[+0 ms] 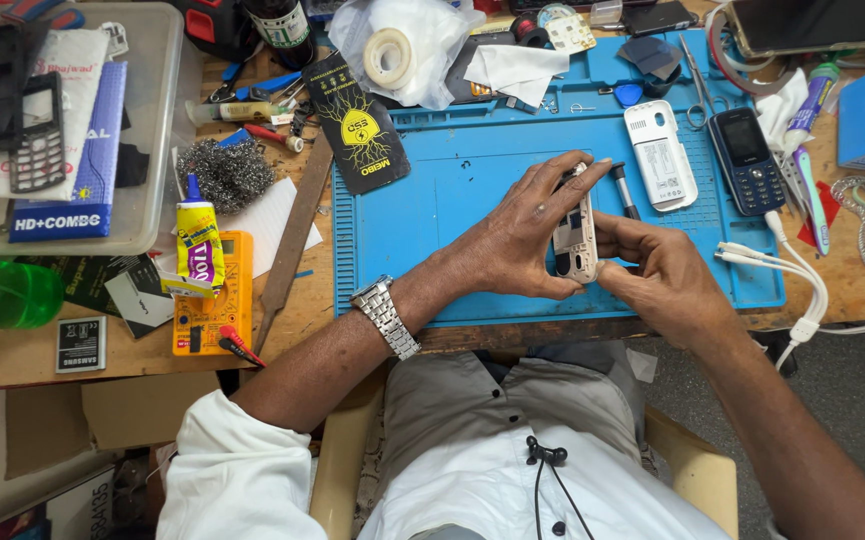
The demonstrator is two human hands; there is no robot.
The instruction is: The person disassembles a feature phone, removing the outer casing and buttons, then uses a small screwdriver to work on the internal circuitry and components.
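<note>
both hands grip one white phone shell (pixel 576 238) over the blue mat (pixel 432 220): left hand (pixel 520 235) on its left side, right hand (pixel 652 270) on its right.

Bright, even light falls across the blue work mat (pixel 432 200), casting only soft shadows; the frame is sharp, with wide-angle bending at the edges.

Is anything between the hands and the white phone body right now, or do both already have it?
Nothing visible stands in the way. The left hand and the right hand both grip the white phone body directly, above the blue mat. The dark-tipped tool lies just behind it on the mat, clear of both hands.
</note>
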